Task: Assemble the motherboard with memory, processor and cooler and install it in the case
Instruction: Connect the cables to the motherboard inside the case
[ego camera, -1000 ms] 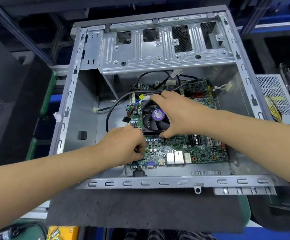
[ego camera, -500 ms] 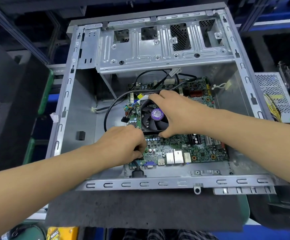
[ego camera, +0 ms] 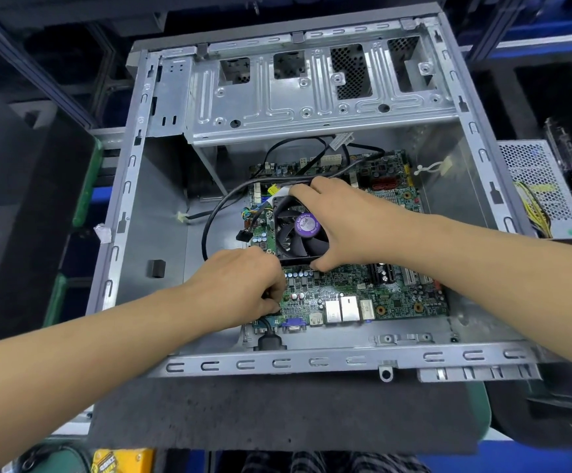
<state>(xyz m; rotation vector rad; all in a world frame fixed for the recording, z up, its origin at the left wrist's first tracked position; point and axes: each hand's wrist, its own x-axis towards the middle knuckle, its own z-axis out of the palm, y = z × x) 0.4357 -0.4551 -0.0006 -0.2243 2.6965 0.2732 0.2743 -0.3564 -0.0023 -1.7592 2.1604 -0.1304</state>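
Two bare hands work inside the open grey computer case (ego camera: 131,186), where the green motherboard (ego camera: 373,295) lies flat on the case floor toward 5 o'clock. The right hand (ego camera: 349,223) grips the black cooler fan (ego camera: 298,233) at the board's middle, fingers hooked over its 12 o'clock edge and thumb pressed at its 6 o'clock edge. The left hand (ego camera: 240,288), fingers curled, pinches something small and dark at the board's 8 o'clock corner, just above a black cable plug (ego camera: 270,341).
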